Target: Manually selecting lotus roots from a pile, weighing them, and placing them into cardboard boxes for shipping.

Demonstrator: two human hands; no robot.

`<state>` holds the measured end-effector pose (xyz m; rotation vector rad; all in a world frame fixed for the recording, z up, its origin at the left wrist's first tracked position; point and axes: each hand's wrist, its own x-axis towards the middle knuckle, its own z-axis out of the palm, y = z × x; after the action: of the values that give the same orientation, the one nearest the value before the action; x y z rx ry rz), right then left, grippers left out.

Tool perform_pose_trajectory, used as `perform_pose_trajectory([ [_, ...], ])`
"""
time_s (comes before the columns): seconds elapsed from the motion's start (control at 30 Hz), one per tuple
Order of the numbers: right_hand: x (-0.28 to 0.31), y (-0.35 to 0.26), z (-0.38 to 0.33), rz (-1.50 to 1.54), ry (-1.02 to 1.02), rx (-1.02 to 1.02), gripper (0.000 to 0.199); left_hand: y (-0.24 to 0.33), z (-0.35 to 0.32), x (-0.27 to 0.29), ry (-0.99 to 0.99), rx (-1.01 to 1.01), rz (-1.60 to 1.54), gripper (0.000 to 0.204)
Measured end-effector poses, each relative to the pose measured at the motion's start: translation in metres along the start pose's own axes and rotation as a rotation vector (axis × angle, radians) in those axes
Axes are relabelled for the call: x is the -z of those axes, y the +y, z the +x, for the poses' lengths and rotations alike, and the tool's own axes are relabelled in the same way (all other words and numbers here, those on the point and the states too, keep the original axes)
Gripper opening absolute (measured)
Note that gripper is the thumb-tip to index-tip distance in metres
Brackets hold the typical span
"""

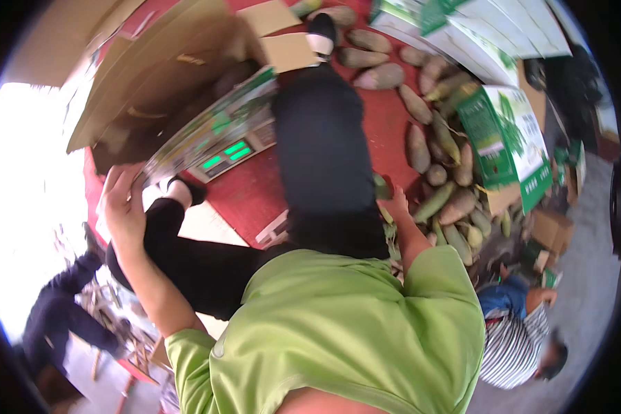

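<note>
Brown corrugated cardboard box [152,76], large, flaps open, tilted above grey weighing scale with green digits [234,153]; one box, one scale. Left hand [122,200] raised, fingers closed on box's printed lower edge, apparently steadying it on scale for weighing. Red floor mat [255,193] beneath. Right hand [397,201] low beside black trouser leg, near pile of tapered brown-green shoots [438,172], upward of twenty; grip state cannot tell, nothing visibly held. Green-and-white printed cartons [507,141] at right, roughly three. Two other people at lower edges.
</note>
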<state>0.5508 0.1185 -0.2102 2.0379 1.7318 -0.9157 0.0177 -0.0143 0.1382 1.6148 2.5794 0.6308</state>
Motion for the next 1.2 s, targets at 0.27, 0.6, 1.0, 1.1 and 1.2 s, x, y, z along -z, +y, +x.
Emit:
perform_pose_trajectory([
  [0.27, 0.004, -0.062, -0.023, -0.325, -0.172, -0.148, 0.067, 0.000, -0.008, 0.003, 0.009, 0.076, 0.020, 0.014],
  [0.6, 0.049, -0.070, 0.042, -0.066, 0.136, 0.252, 0.059, -0.003, -0.009, 0.003, 0.081, -0.050, 0.093, 0.014],
  [1.0, 0.289, -0.358, -0.087, 0.251, 0.387, 1.167, 0.063, -0.016, -0.016, 0.006, 0.089, -0.076, 0.132, 0.018],
  [1.1, 0.299, -0.423, -0.154, 0.050, 0.377, 1.410, 0.065, -0.021, -0.016, 0.005, 0.031, -0.078, 0.128, 0.018],
  [1.2, 0.277, -0.475, -0.191, -0.150, 0.321, 1.586, 0.069, -0.025, -0.018, 0.003, 0.014, -0.087, 0.167, 0.018],
])
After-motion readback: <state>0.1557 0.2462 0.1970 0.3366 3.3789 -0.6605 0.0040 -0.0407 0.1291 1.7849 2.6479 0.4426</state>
